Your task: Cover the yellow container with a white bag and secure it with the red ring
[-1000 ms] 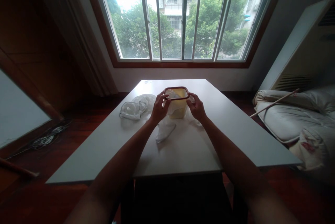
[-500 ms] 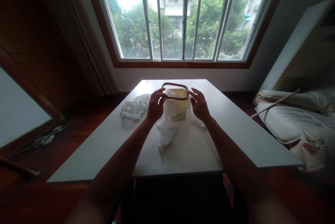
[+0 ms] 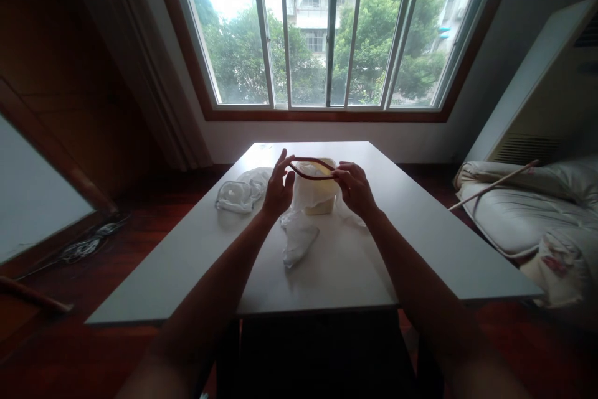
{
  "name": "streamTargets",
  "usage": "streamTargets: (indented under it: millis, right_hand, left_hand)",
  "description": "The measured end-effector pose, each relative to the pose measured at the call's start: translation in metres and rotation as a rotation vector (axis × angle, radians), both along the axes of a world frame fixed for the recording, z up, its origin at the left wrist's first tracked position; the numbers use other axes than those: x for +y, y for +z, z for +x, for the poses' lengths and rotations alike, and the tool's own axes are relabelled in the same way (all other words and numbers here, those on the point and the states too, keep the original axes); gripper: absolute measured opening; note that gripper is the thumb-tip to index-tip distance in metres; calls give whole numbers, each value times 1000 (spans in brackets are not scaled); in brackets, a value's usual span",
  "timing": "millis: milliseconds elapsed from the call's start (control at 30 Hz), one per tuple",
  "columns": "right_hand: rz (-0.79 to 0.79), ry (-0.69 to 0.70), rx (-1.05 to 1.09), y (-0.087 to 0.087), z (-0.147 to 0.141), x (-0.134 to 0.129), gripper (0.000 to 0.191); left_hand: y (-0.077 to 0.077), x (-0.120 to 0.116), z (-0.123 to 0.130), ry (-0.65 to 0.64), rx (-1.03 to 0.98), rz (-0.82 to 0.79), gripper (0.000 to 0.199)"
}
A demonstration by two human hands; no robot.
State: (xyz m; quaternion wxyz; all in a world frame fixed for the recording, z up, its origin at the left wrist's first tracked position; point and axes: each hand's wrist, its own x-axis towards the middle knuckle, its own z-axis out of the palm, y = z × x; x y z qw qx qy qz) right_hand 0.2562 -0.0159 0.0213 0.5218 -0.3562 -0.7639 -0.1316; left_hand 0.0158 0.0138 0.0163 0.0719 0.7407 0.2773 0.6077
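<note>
A reddish-brown rounded-rectangular ring (image 3: pixel 312 177) is tilted almost edge-on above a small pale-yellow bin (image 3: pixel 322 207). My right hand (image 3: pixel 354 187) pinches the ring's right end between thumb and fingers. At its left end my left hand (image 3: pixel 279 190) holds it by the fingers, the index pointing up and the thumb apart from the ring. A thin white plastic bag (image 3: pixel 311 193) drapes over the bin's front and hangs down, its crumpled tail (image 3: pixel 299 242) lying on the table. The far side of the bin's mouth is partly hidden behind the ring.
On the white table (image 3: pixel 196 268), left of the bin, lies a clear crumpled plastic bag (image 3: pixel 235 195). A wide window (image 3: pixel 308 63) is beyond the table. To the right are a cushioned seat (image 3: pixel 499 212) and a thin stick (image 3: pixel 495 185).
The ring has turned from facing me to a flatter, nearly edge-on tilt. My right hand's fingers have closed on its right end; my left index finger has lifted.
</note>
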Motion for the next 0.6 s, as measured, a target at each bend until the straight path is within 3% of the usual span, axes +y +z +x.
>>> streamTargets:
  millis: [200, 400, 600]
  right_hand:
    - [76, -134, -48, -4, -9, 4, 24]
    - [33, -141, -39, -6, -12, 5, 24]
    - [-47, -137, -25, -10, -16, 6, 22]
  left_hand:
    - [-4, -6, 3, 74, 165, -65, 54]
    - [-10, -2, 5, 64, 202, -123, 60]
    - [-17, 0, 11, 54, 175, -164, 53]
